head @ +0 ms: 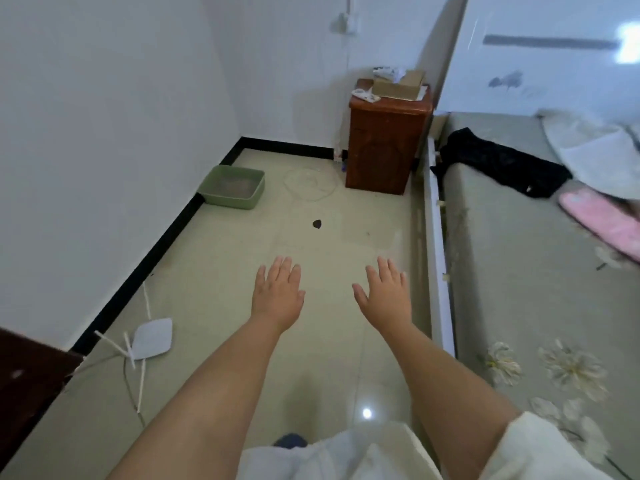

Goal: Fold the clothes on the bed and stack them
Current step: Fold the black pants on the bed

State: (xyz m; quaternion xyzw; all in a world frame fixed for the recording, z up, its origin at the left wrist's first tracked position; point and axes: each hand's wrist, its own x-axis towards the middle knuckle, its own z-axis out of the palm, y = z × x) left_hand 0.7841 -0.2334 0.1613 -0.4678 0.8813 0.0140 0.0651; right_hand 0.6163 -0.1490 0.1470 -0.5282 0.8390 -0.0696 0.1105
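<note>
My left hand (277,294) and my right hand (386,296) are stretched out in front of me above the floor, palms down, fingers straight, holding nothing. The bed (512,271) with a grey-green flowered sheet runs along the right side. On it lie a crumpled black garment (502,161), a pink garment (602,220) at the right edge, and a whitish cloth (595,147) behind them. Both hands are left of the bed and touch none of the clothes.
A brown wooden nightstand (384,136) with a cardboard box (398,83) on top stands at the bed's head. A green tray (232,185) sits by the left wall. A white fan-shaped object (152,337) and cords lie on the pale floor (259,237). Dark furniture (27,382) juts in at the lower left.
</note>
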